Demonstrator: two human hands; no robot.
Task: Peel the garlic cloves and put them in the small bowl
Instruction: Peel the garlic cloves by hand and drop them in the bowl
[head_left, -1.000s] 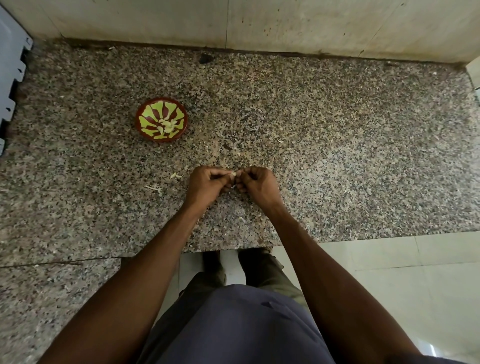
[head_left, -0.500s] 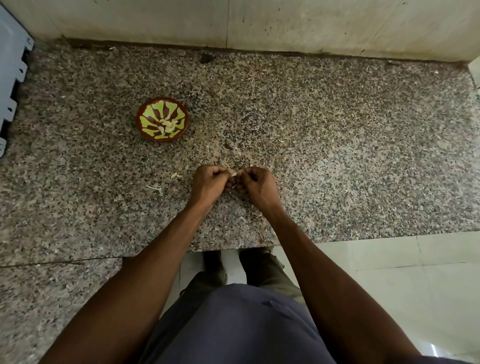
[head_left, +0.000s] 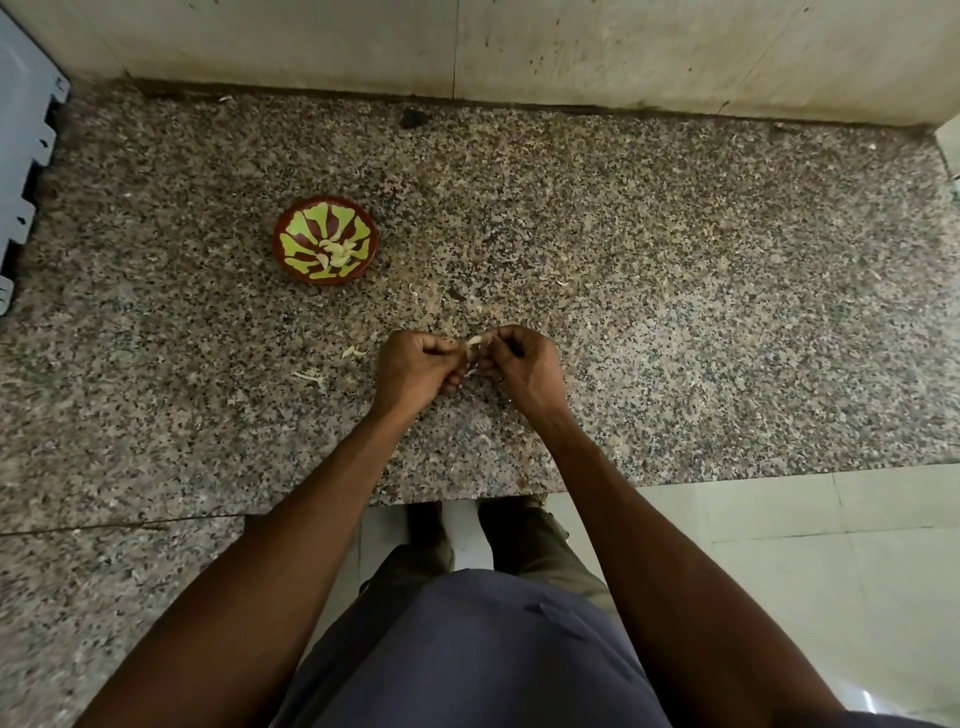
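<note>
Frame centre: left hand (head_left: 415, 364) and right hand (head_left: 524, 364) fingers curled, pinching garlic clove (head_left: 474, 341) between them above tabletop (head_left: 675, 312). Small bowl (head_left: 325, 240) upper left, peeled cloves inside.

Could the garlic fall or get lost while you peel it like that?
Maybe. The clove is tiny, pinched between the left hand and right hand, so it could slip. On the speckled counter, among the peels, it would be hard to spot. The bowl sits off to the left, so carrying risks a drop.
</note>
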